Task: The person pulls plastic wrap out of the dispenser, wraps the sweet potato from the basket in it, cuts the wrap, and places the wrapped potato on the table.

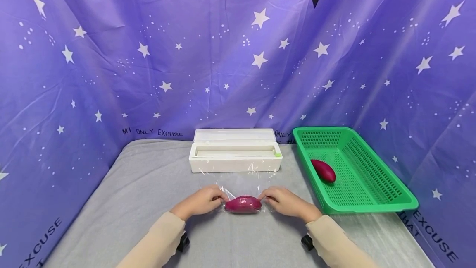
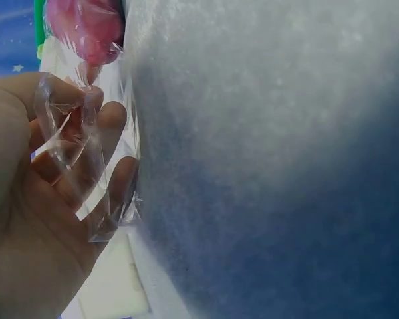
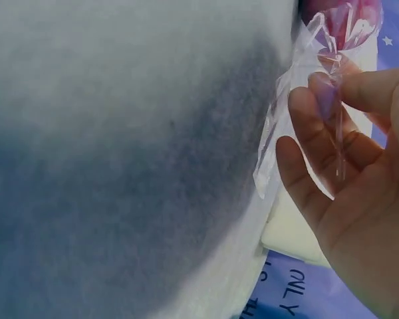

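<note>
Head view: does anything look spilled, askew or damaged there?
Nothing stands out. The left hand and right hand pinch plastic film at either end of the wrapped purple sweet potato; the white box sits upright, lid open, and an unwrapped purple sweet potato lies in the green basket, no spill or damage visible.

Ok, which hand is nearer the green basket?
Right: the right hand is left of the green basket; the left hand is farther left, past the purple vegetable.
</note>
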